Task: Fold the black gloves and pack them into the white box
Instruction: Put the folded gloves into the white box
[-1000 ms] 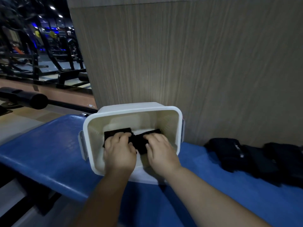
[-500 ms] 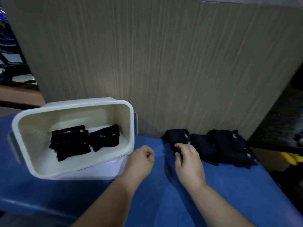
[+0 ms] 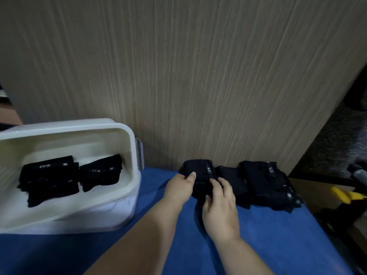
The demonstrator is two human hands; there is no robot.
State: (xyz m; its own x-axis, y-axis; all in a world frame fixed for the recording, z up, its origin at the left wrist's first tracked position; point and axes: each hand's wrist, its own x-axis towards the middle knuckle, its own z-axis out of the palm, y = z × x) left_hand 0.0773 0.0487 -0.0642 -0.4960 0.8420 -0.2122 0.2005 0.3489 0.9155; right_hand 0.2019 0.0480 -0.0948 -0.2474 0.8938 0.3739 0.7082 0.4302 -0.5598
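The white box stands at the left on the blue padded surface. Folded black gloves lie inside it, with another folded pair beside them. A row of black gloves lies against the wooden wall at the right. Both hands are on the leftmost glove of that row. My left hand pinches its left edge. My right hand grips its lower right part, fingers curled over the fabric.
A wood-grain wall rises directly behind the blue padded surface. The surface's right edge drops off to a dark floor where a yellow object lies. The box sits on a white lid or base.
Both hands left the box and moved right to the glove row. The left hand, a loose fist half a second ago, now pinches the leftmost glove; the right hand grips it too.
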